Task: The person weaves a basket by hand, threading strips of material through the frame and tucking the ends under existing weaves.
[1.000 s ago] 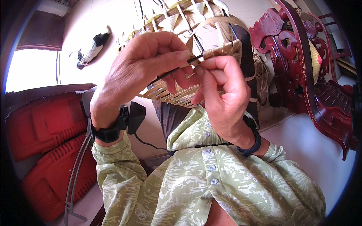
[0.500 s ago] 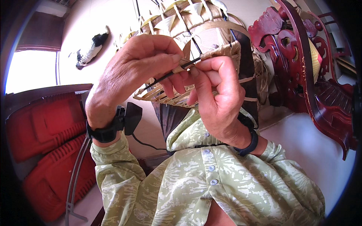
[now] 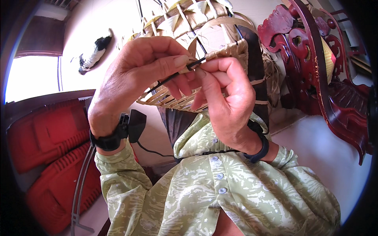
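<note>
A black-rod frame, partly wrapped and woven with tan strips like flat straw, is in front of me, its woven slats (image 3: 173, 103) below my hands. Along its near black rod (image 3: 167, 80), a tan strip (image 3: 184, 70) is wound round a short stretch. My left hand (image 3: 143, 69) reaches over from the left, thumb and forefinger pinched on that strip at the rod. Beside it, my right hand (image 3: 228, 94) is closed, thumb against forefinger, at the same spot; its fingers hide most of what they pinch. Right of the hands, the rod is covered by tan wrapping (image 3: 228, 52).
Behind the hands, pointed strip ends (image 3: 169, 24) stick out of the frame's far part. Loose strips (image 3: 271, 72) hang at its right. A carved dark-red wooden chair (image 3: 318, 59) stands at right, red ribbed panels (image 3: 49, 131) at left. A black-and-white animal (image 3: 94, 53) lies on the floor.
The frame and my hands have shifted only slightly in view. My left thumb has turned a little at the rod; both hands keep their pinch at the same place.
</note>
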